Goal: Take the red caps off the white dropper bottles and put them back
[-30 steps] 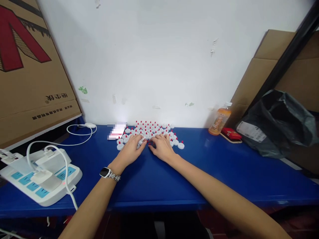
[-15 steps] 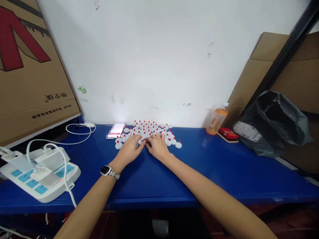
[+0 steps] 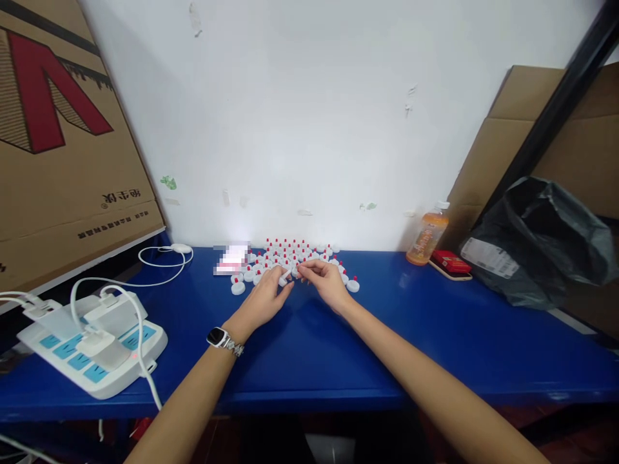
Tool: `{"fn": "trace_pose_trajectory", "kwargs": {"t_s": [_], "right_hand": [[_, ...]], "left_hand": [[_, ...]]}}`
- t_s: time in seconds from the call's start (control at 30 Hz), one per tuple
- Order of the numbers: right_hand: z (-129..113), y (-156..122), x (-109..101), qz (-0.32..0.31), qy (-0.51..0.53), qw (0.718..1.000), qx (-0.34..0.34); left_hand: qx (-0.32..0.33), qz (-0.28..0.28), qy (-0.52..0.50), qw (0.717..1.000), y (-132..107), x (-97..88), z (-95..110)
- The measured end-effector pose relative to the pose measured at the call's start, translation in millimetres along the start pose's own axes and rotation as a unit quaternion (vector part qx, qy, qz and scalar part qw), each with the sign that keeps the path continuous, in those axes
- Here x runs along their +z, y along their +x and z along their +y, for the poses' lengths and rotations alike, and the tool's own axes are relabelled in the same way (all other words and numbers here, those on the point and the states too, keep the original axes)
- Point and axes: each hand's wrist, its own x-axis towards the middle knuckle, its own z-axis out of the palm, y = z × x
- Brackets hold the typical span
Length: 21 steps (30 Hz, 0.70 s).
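Several small white caps with red tips (image 3: 290,252) lie in a cluster on the blue table (image 3: 309,348) against the white wall. My left hand (image 3: 267,298), with a watch on its wrist, pinches one white cap (image 3: 284,278) at the front of the cluster. My right hand (image 3: 325,282) is raised a little beside it, thumb and forefinger pinched on a tiny part that is too small to make out. The fingertips of both hands nearly meet.
A white power strip (image 3: 94,345) with plugged chargers and cables sits at the left. A cardboard box (image 3: 58,148) leans behind it. An orange drink bottle (image 3: 426,237), a red pack (image 3: 451,262) and a dark plastic bag (image 3: 536,241) stand at the right. A small white card (image 3: 231,259) lies left of the caps.
Both hands have lifted off the pile of caps and turned toward each other. My left hand now pinches a white cap, and my right hand's fingers are pinched together.
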Motion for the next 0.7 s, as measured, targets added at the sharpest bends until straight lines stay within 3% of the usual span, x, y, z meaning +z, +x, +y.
{"fn": "trace_pose_trajectory", "kwargs": {"t_s": [0.27, 0.47, 0.7], "right_hand": [[-1.3, -4.2, 6.1, -0.028, 0.016, 0.999, 0.003], [2.0, -4.8, 9.7, 0.037, 0.012, 0.999, -0.023], [-9.5, -16.0, 13.9, 0.05, -0.157, 0.979, -0.116]], "left_hand": [[0.018, -0.022, -0.036, 0.999, -3.3, 5.6, 5.1], [0.006, -0.005, -0.039, 0.999, -4.9, 8.1, 12.2], [0.032, 0.027, -0.03, 0.999, -7.5, 11.3, 12.1]]}}
